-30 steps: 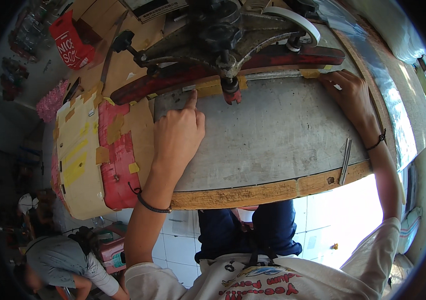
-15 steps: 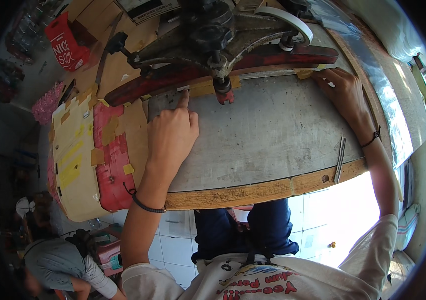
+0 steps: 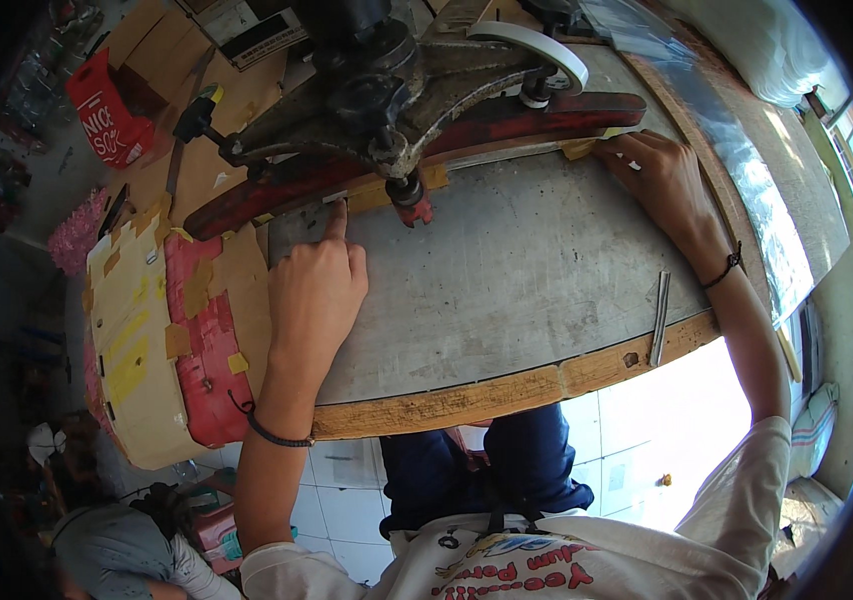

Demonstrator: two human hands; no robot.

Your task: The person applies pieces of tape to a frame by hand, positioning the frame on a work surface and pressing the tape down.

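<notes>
My left hand lies on the grey metal tabletop, its index finger stretched to the lower edge of the long red bar of a dark machine. My right hand rests at the bar's right end, fingers curled against a yellowish strip under the bar. Neither hand visibly holds anything. A small red foot of the machine stands on the tabletop between my hands.
A wooden strip edges the tabletop's near side, and a thin metal rod lies near it. Taped red and cream cardboard covers the left side. A roll of white tape sits on the machine. Another person crouches at lower left.
My left index finger has stretched farther up to the red bar. My right hand has shifted slightly along the bar's right end. The view has tilted a little.
</notes>
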